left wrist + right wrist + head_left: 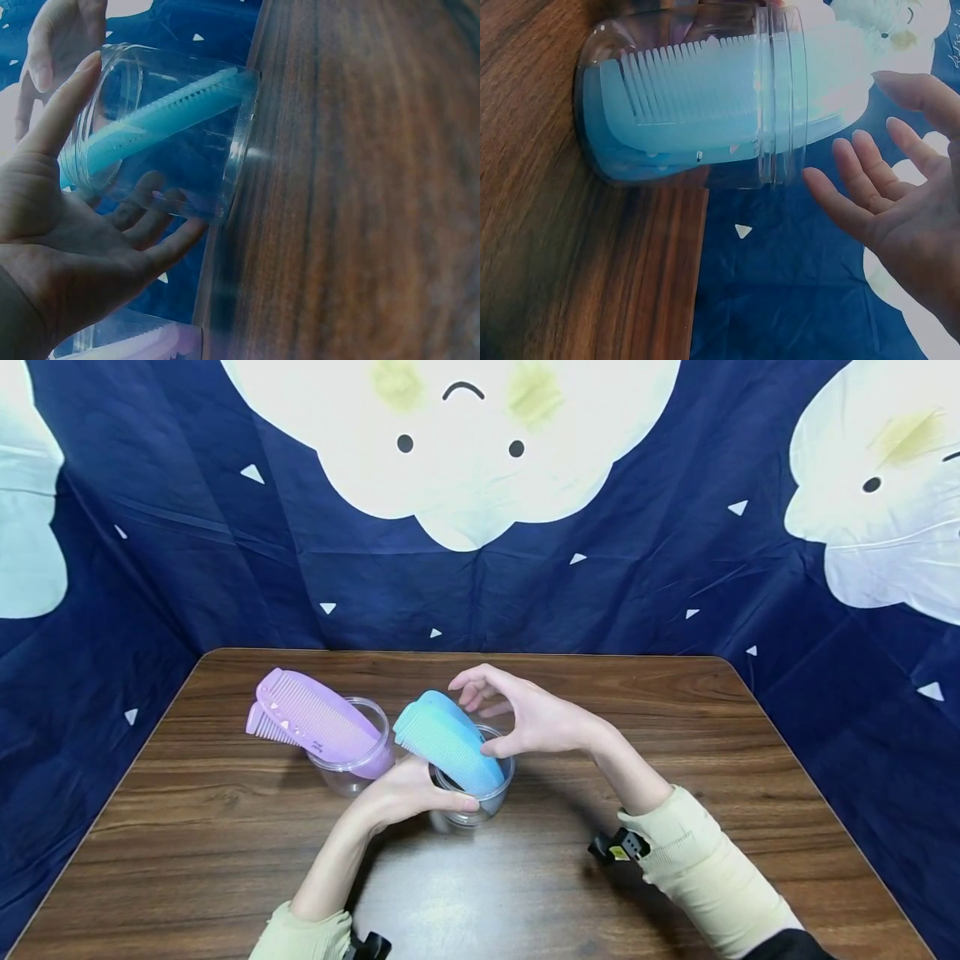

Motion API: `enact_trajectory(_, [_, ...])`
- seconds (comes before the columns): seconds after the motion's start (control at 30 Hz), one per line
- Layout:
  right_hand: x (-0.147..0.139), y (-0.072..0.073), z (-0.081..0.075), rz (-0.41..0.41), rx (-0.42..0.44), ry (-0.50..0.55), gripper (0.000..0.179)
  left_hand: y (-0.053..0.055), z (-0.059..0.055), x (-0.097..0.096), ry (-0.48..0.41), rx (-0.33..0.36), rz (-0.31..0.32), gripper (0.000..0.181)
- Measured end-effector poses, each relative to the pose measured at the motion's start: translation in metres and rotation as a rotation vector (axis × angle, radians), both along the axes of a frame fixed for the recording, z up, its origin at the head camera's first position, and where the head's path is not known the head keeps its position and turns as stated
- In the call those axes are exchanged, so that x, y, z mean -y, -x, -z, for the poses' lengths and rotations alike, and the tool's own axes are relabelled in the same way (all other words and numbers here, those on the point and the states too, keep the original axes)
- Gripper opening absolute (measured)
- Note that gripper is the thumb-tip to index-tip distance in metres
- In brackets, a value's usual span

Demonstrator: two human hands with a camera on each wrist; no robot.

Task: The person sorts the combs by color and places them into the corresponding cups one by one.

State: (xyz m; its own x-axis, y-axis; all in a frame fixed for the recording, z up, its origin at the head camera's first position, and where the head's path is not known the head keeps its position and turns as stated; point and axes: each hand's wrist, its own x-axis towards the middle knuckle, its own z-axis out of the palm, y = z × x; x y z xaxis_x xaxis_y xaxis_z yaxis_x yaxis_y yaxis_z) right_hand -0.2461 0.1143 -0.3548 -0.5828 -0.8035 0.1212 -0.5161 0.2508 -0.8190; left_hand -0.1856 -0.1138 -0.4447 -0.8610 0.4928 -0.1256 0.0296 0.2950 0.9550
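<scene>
Blue combs [450,743] lean leftward in a clear plastic jar [495,802], their tops sticking out over the rim. My left hand [405,793] grips this jar from its left side, thumb along the front near the rim, as the left wrist view also shows with the hand [97,240] around the jar [172,165]. Over the jar's right side, my right hand [536,714] is spread with loosely bent fingers, thumb tip right at the combs' edge. In the right wrist view its fingers [862,176] stand apart beside the jar's mouth, holding nothing.
Left of the blue combs, a second clear jar [341,777] holds purple combs [318,718] tilted to the left. Both jars stand on a brown wood-grain table [637,893]. Behind the table hangs a dark blue cloth [247,585] with white clouds.
</scene>
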Motion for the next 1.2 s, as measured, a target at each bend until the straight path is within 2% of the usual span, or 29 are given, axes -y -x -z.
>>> enact_trajectory(0.3, [-0.006,0.0,0.007,0.031,-0.025,-0.034,0.072,-0.001,0.001,0.001,0.003,-0.009,-0.007,0.076])
enact_trajectory(0.57, [-0.013,0.002,0.016,0.048,0.008,-0.051,0.073,-0.001,0.003,0.006,-0.007,0.007,-0.014,0.073])
enact_trajectory(0.67, [-0.015,0.002,0.019,0.057,0.008,-0.067,0.073,0.0,0.003,0.008,0.003,-0.012,-0.01,0.074])
enact_trajectory(0.83, [-0.017,0.001,0.024,0.089,-0.064,-0.119,0.073,0.0,0.005,0.011,0.013,-0.029,-0.023,0.078])
enact_trajectory(0.97, [-0.02,0.0,0.029,0.126,-0.143,-0.172,0.073,0.0,0.005,0.014,0.01,-0.053,-0.011,0.077])
enact_trajectory(1.07, [-0.022,-0.001,0.034,0.142,-0.166,-0.194,0.073,0.001,0.003,0.018,-0.01,-0.074,-0.003,0.077])
enact_trajectory(1.2, [-0.025,-0.001,0.039,0.153,-0.184,-0.221,0.074,-0.001,-0.001,0.027,-0.015,-0.078,-0.065,0.08])
